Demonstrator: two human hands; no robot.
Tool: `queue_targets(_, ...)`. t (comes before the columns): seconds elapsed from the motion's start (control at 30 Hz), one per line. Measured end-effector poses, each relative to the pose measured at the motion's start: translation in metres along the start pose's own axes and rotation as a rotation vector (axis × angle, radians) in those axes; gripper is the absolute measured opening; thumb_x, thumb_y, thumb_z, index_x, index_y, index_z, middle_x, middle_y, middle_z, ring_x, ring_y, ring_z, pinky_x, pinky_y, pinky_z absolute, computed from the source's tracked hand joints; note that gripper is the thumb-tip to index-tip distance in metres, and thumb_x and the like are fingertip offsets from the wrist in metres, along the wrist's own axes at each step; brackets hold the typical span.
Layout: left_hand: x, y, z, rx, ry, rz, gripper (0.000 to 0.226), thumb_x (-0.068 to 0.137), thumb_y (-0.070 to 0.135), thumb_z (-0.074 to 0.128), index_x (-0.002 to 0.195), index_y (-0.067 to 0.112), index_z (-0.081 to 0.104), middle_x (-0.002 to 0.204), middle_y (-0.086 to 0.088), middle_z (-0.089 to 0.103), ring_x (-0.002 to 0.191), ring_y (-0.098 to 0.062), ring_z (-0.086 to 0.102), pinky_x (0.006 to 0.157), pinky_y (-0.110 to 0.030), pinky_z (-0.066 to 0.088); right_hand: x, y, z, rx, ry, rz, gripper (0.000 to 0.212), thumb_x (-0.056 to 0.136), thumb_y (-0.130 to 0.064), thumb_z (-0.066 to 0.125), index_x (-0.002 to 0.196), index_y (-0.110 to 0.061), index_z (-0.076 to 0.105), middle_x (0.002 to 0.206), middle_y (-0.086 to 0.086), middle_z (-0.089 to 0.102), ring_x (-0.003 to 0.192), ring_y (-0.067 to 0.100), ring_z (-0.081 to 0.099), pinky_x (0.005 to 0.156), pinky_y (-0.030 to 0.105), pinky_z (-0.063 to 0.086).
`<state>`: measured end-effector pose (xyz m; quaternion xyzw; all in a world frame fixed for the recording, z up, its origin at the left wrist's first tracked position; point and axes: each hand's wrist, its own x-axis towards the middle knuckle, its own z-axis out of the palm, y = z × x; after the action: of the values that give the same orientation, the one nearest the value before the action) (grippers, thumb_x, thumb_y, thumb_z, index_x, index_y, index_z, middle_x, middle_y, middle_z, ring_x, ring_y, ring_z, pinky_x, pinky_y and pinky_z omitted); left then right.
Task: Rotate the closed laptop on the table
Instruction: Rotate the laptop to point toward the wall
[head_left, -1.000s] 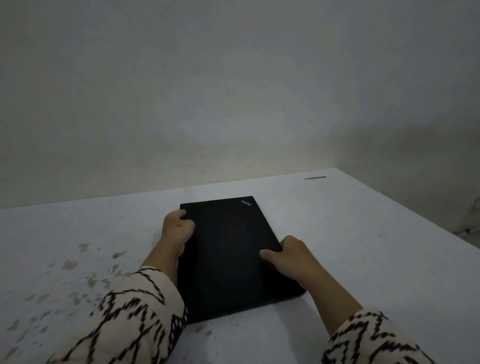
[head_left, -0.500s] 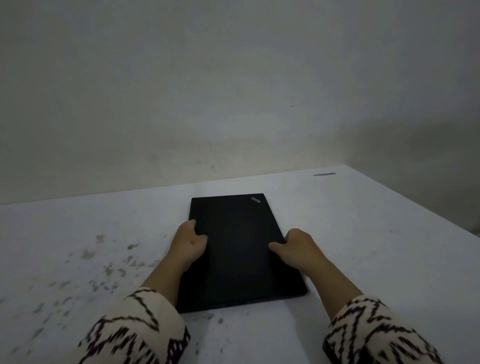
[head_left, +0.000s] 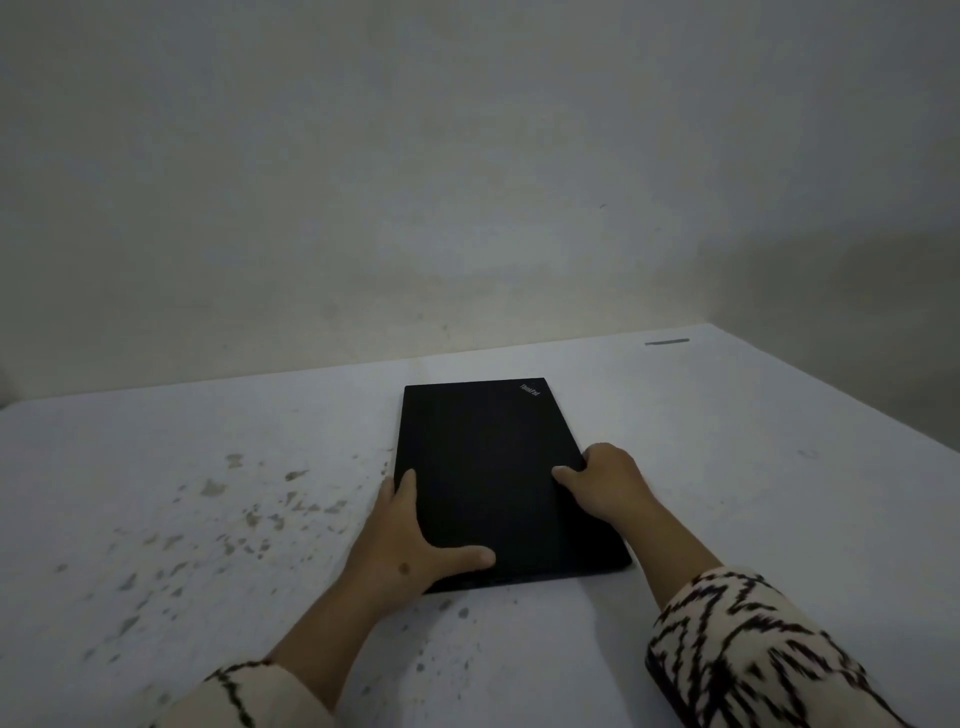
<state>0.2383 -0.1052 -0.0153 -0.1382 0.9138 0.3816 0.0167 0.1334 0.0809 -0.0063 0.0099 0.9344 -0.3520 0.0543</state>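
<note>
A closed black laptop (head_left: 488, 457) lies flat on the white table (head_left: 753, 467), its long sides running away from me and a small logo at its far right corner. My left hand (head_left: 410, 535) holds the near left corner, thumb spread across the lid and fingers along the left edge. My right hand (head_left: 602, 483) grips the right edge about halfway along, thumb on the lid.
The table's left part carries many grey chipped spots (head_left: 249, 509). A short dark mark (head_left: 666, 341) sits near the far right corner. A plain wall (head_left: 467, 182) rises behind the table; the table's right edge drops off at the far right.
The laptop has turned so its sides run straighter away from me. My left hand slid from the far left edge back to the near left corner. My right hand stayed on the right edge.
</note>
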Motion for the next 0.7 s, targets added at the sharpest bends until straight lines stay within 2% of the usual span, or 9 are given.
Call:
queue_targets(0.07,-0.001,-0.001,-0.003,0.015,-0.017,0.027,0.134,0.051,0.058,0.08,0.153,0.02,0.002,0.162,-0.001,0.004,0.148,-0.022,0.014,0.118,-0.039,0.024,0.0,0.0,0.001,0.003,0.003,0.018,0.039,0.091,-0.032,0.057,0.107,0.004,0.06,0.112,0.02,0.063,0.086,0.026,0.055,0.067,0.027,0.039)
queue_targets(0.13,-0.001,-0.002,-0.006,0.014,-0.02,0.051,0.133,0.049,0.055,0.082,0.153,0.022,0.005,0.162,-0.001,0.006,0.148,-0.022,0.015,0.118,-0.039,0.025,0.0,-0.001,0.002,-0.001,0.002,0.029,0.04,0.091,-0.032,0.058,0.108,0.004,0.061,0.113,0.021,0.064,0.084,0.025,0.052,0.07,0.028,0.039)
queue_targets(0.23,-0.002,-0.005,-0.011,0.052,-0.063,0.089,0.135,0.047,0.053,0.084,0.153,0.025,0.006,0.162,0.001,0.004,0.148,-0.022,0.013,0.117,-0.039,0.022,0.0,-0.001,0.002,0.002,0.015,0.039,0.039,0.09,-0.032,0.058,0.106,0.004,0.061,0.108,0.02,0.064,0.083,0.025,0.052,0.07,0.029,0.039)
queue_targets(0.3,-0.003,-0.008,-0.016,0.097,-0.099,0.104,0.134,0.047,0.052,0.084,0.152,0.027,0.005,0.162,0.001,0.001,0.149,-0.023,0.01,0.118,-0.038,0.02,-0.001,-0.001,0.002,-0.002,0.018,0.038,0.034,0.09,-0.031,0.059,0.097,0.002,0.061,0.096,0.016,0.06,0.084,0.027,0.055,0.066,0.028,0.039)
queue_targets(0.37,-0.003,-0.009,-0.019,0.106,-0.107,0.124,0.132,0.049,0.049,0.085,0.152,0.027,0.007,0.162,0.001,0.006,0.148,-0.022,0.014,0.117,-0.037,0.022,-0.003,-0.002,0.001,0.004,0.02,0.047,0.03,0.09,-0.03,0.059,0.09,-0.001,0.057,0.092,0.015,0.057,0.083,0.028,0.056,0.06,0.026,0.038)
queue_targets(0.43,-0.003,-0.01,-0.023,0.106,-0.106,0.148,0.13,0.05,0.047,0.085,0.152,0.025,0.008,0.16,0.001,0.011,0.146,-0.021,0.017,0.116,-0.035,0.023,-0.006,-0.003,0.004,0.011,0.024,0.053,0.033,0.09,-0.03,0.059,0.099,0.001,0.06,0.104,0.019,0.061,0.084,0.027,0.055,0.065,0.028,0.04)
queue_targets(0.5,-0.002,-0.012,-0.027,0.109,-0.109,0.156,0.129,0.051,0.046,0.086,0.152,0.025,0.009,0.161,0.002,0.01,0.147,-0.021,0.017,0.116,-0.034,0.023,-0.009,-0.005,0.006,0.019,0.025,0.061,0.039,0.09,-0.031,0.059,0.109,0.003,0.059,0.117,0.022,0.06,0.095,0.031,0.06,0.073,0.032,0.046)
queue_targets(0.57,0.001,-0.015,-0.031,0.102,-0.117,0.157,0.129,0.05,0.045,0.086,0.152,0.025,0.01,0.16,0.002,0.011,0.146,-0.021,0.018,0.115,-0.034,0.024,-0.013,-0.007,0.008,0.028,0.02,0.063,0.04,0.089,-0.03,0.06,0.112,0.003,0.057,0.121,0.022,0.058,0.104,0.034,0.06,0.08,0.035,0.049)
queue_targets(0.7,0.009,-0.025,-0.042,0.067,-0.14,0.177,0.127,0.05,0.04,0.088,0.151,0.026,0.012,0.159,0.003,0.018,0.144,-0.02,0.023,0.114,-0.035,0.027,-0.02,-0.012,0.011,0.053,-0.005,0.062,0.04,0.089,-0.028,0.06,0.116,0.001,0.055,0.124,0.021,0.055,0.108,0.033,0.058,0.081,0.034,0.048)
